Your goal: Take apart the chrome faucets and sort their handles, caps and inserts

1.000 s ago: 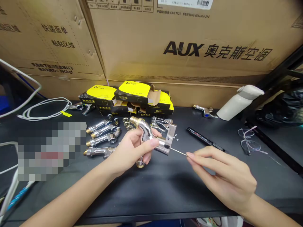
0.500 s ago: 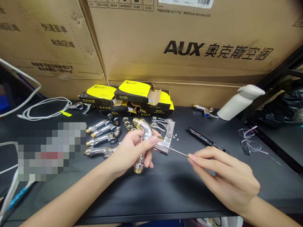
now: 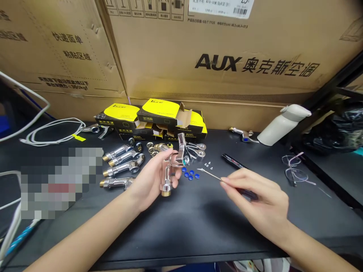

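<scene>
My left hand [image 3: 154, 175] is wrapped round a chrome faucet [image 3: 177, 158] with a brass-threaded end pointing down and its lever pointing up. Between thumb and fingers, my right hand [image 3: 255, 200] pinches a thin metal rod [image 3: 211, 175]. A small light piece, perhaps a screw, shows at the rod's tip, apart from the faucet. Several blue caps [image 3: 190, 177] lie below that tip on the dark table, with several small screws [image 3: 209, 164] behind them. Loose chrome levers [image 3: 200, 153] rest just beyond the faucet. Several more faucet bodies [image 3: 121, 166] lie to the left.
Yellow and black boxes [image 3: 159, 113] are stacked at the back. On the right are a black marker [image 3: 233, 161], a white bottle [image 3: 280, 124], glasses [image 3: 293, 170] and another faucet [image 3: 242, 134]. A white cable [image 3: 53, 132] is coiled at the left; large cartons [image 3: 227, 34] stand behind.
My left hand has turned the faucet, so its lever now points up. The rod in my right hand has come away from the faucet. The blue caps have come into view.
</scene>
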Demonstrator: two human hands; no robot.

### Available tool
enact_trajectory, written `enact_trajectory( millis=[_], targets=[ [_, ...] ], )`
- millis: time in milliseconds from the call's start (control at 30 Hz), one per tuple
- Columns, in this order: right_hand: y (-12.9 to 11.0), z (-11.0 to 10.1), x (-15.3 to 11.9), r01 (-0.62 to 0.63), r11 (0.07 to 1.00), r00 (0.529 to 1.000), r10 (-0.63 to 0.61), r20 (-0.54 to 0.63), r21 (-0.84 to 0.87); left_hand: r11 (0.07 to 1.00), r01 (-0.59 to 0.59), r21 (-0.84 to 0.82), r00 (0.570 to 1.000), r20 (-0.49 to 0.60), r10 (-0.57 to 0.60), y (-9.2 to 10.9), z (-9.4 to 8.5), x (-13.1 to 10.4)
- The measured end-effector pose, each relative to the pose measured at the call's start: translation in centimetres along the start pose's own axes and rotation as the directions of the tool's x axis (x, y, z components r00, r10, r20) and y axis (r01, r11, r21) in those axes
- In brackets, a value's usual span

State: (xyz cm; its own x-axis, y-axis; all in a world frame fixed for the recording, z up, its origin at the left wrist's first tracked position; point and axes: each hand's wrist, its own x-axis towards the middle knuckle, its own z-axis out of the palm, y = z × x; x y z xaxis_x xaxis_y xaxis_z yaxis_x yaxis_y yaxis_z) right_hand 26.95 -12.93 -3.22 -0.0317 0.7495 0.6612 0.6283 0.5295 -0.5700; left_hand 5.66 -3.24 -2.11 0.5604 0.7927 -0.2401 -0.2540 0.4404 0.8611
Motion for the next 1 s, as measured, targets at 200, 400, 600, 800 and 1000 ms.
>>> enact_trajectory(
  millis=[200,400,600,800,1000],
  targets=[
    [0.7,1.0,0.2,-0.087,0.99,0.993,0.077,0.093,0.11,0.998,-0.047,0.033,0.999,-0.004,0.047,-0.3,0.6,-0.1],
    [1.0,1.4,0.1,-0.132,0.982,0.987,0.117,0.109,0.137,0.995,-0.066,0.069,0.998,-0.011,0.067,-1.0,0.7,0.1],
    [1.0,1.5,0.1,-0.108,0.985,0.989,0.092,0.115,0.136,0.993,-0.069,0.101,0.997,-0.029,0.072,-1.5,0.5,0.5],
    [1.0,1.2,0.4,-0.138,0.988,0.982,0.127,0.143,0.074,0.987,-0.078,0.143,0.993,-0.072,0.089,-1.3,0.1,0.7],
    [1.5,1.7,0.0,-0.098,0.99,0.881,0.135,0.453,-0.103,0.982,-0.096,0.165,0.984,-0.136,0.119,-1.0,-0.4,0.9]
  ],
)
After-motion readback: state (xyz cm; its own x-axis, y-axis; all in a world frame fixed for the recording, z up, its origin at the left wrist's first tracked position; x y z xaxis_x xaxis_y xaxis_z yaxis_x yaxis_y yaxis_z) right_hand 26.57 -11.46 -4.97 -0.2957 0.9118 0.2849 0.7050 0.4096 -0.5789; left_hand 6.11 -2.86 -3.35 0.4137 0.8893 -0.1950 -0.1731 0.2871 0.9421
